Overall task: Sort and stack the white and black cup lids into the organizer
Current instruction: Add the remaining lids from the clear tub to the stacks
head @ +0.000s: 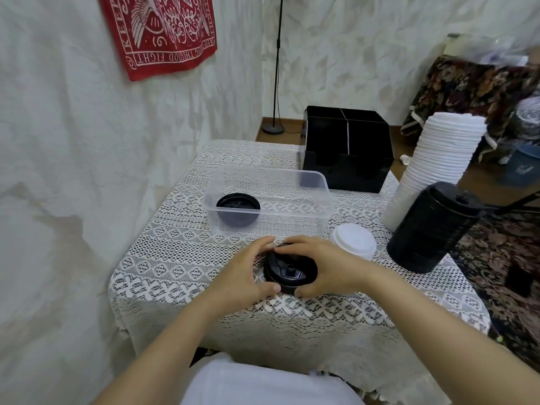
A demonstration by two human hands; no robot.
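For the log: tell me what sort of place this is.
Likely a room in a home: a lace tablecloth, a red printed cloth on the wall, floral-covered furniture at right.

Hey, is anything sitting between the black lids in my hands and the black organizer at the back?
Yes: the clear plastic container sits between the black lids and the organizer, its right end across the straight path. Lifting them over it should probably clear it.

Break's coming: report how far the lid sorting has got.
Done: a tall white stack and a black stack stand sorted. In hand: left hand and right hand grip black lids. Left: a lone black lid in the clear tub; no lids visible in the organizer.
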